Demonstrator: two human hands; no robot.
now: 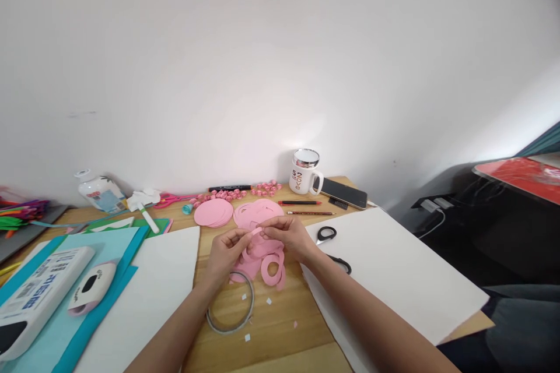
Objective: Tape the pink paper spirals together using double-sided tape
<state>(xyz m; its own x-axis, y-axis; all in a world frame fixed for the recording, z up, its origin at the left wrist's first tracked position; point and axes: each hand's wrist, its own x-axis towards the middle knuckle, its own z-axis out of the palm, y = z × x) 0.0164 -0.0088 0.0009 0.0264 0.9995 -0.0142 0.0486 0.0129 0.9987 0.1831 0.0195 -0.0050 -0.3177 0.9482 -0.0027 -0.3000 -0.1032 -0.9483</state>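
My left hand and my right hand meet over the middle of the table. Both have their fingers pinched on a curled strip of pink paper. Under and beside them lies a heap of cut pink paper rings, partly hidden by the hands. Two stacks of pink paper discs are just beyond the fingertips. Nearer to me, a roll of tape lies flat below my left hand. Scissors with black handles rest on white paper, partly behind my right forearm.
A white mug, a phone and pencils stand or lie at the back right. Small pink paper rolls line the wall. To the left are a glue bottle, teal paper, a white box and white sheets to the right.
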